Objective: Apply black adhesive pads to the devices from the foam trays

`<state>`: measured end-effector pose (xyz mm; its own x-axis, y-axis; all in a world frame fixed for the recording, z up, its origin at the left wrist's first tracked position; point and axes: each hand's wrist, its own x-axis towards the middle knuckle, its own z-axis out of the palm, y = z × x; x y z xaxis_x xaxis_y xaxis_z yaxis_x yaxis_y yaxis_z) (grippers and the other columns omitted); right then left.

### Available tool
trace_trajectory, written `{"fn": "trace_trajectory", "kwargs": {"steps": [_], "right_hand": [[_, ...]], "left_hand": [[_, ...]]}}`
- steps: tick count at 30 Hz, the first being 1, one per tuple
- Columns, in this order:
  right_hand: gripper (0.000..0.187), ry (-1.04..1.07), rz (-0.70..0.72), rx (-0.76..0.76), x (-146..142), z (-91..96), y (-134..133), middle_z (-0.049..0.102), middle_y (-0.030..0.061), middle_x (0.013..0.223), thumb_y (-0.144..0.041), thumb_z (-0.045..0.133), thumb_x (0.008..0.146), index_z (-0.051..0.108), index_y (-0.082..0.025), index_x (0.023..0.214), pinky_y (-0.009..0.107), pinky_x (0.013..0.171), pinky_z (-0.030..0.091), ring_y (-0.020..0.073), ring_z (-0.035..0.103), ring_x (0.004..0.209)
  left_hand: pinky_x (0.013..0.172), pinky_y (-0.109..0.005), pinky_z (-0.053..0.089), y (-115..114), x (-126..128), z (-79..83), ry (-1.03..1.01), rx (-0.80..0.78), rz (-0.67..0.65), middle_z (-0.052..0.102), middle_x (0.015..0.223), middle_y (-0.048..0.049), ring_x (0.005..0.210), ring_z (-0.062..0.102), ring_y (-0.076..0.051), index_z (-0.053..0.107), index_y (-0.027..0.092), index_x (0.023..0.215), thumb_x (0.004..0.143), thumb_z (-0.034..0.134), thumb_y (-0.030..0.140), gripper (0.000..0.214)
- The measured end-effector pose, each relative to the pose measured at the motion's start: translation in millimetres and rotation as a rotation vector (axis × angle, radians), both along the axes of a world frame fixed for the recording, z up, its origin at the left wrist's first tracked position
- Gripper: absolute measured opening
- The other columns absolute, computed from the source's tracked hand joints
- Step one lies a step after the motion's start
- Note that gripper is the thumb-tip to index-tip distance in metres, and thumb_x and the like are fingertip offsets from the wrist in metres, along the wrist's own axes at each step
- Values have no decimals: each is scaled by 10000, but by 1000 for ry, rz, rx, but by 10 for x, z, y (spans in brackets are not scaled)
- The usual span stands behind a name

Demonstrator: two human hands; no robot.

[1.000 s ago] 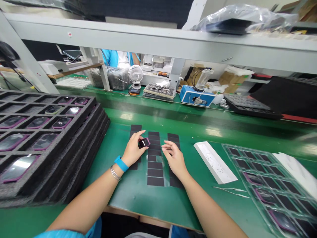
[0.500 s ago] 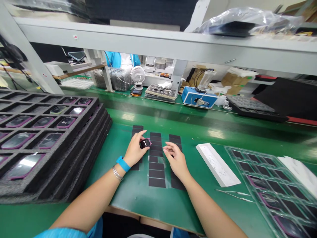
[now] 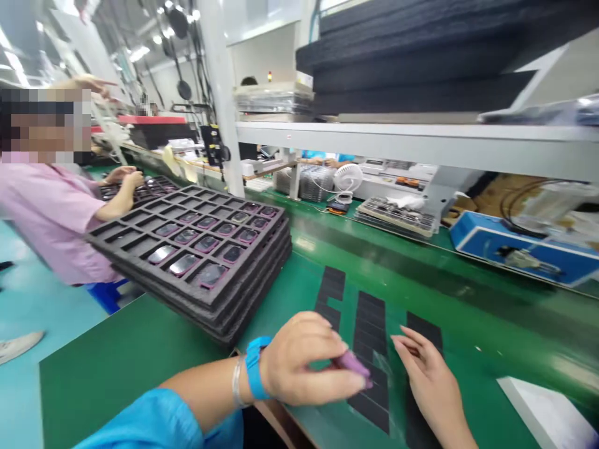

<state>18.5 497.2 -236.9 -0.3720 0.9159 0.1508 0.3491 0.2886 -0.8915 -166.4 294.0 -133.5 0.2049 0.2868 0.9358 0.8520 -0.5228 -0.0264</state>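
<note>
My left hand (image 3: 304, 362), wearing a blue wristband and a silver bangle, is closed on a small purple-framed watch case (image 3: 352, 365). The case is tilted and smeared by motion, so its dark face hardly shows. Just beneath it on the green mat lies the middle strip of black rectangular stickers (image 3: 369, 324). My right hand (image 3: 433, 377) hovers over the right black strip (image 3: 423, 324), its fingers loosely stretched and thumb apart, with nothing seen in them. A shorter, partly used black strip (image 3: 331, 284) lies beyond my left hand.
Left of my hands stands a stack of grey foam trays (image 3: 238, 293), the top one partly filled with purple-framed pieces. A person in pink (image 3: 56, 206) works beyond it. A white box (image 3: 545, 405) lies at right. A shelf beam (image 3: 397, 140) crosses above; a blue device (image 3: 519, 249) sits behind.
The view has swung left, bringing the whole foam tray and the person in pink into sight. My left hand still holds the watch case, now turned with its purple side showing.
</note>
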Motion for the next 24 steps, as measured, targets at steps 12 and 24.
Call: {"fn": "trace_trajectory", "kwargs": {"steps": [12,24], "right_hand": [[631,-17,-18,-10,-5,-86,79,691,90,994,-640,569,654,575,-201,1108,317,712,512,274,650,927],[671,-37,-55,-81,-14,-53,98,691,86,994,-690,556,615,580,-209,1082,331,748,499,287,637,962]], "left_hand": [[833,-337,457,-334,-2350,1464,-304,-484,1062,615,901,-39,857,579,-204,574,158,1140,648,748,325,548],[860,-356,431,-86,-3192,746,-599,-857,1197,670,990,-96,992,582,-274,602,195,1100,617,758,460,572]]}}
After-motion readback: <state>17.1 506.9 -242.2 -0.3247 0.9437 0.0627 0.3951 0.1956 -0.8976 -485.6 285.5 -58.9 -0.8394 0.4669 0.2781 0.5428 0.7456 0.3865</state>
